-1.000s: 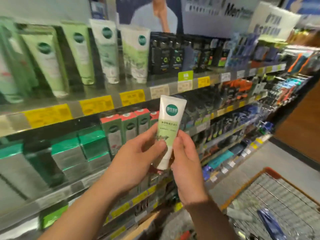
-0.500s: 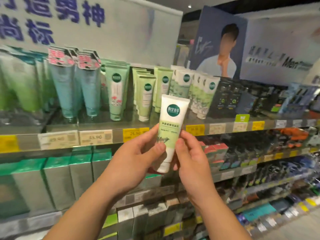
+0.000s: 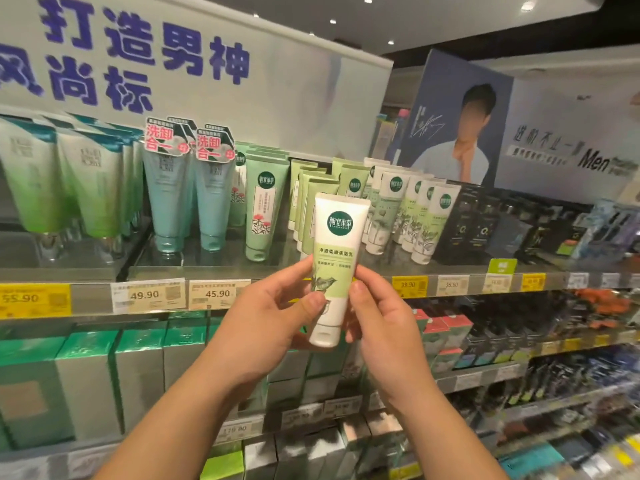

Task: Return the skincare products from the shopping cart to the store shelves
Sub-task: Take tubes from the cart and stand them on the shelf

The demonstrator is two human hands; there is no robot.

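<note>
A white and light-green cleanser tube point(image 3: 336, 251) with a dark green round logo stands cap down in front of the top shelf point(image 3: 311, 268). My left hand point(image 3: 266, 320) grips its lower left side, thumb on the front. My right hand point(image 3: 377, 317) pinches its lower right side. Behind it on the shelf stand matching white-green tubes point(image 3: 412, 216) to the right and pale green tubes point(image 3: 311, 199) directly behind.
Teal tubes point(image 3: 194, 199) and a mint tube point(image 3: 263, 206) stand left on the top shelf; black boxes point(image 3: 474, 223) stand right. Price tags point(image 3: 218, 294) line the shelf edge. Green boxes point(image 3: 138, 368) fill the lower shelf. A poster of a person point(image 3: 457, 123) hangs at the back.
The view has risen and turned left, so the top shelf and its sign fill the frame and the cart is out of sight. Both hands keep the same hold on the tube.
</note>
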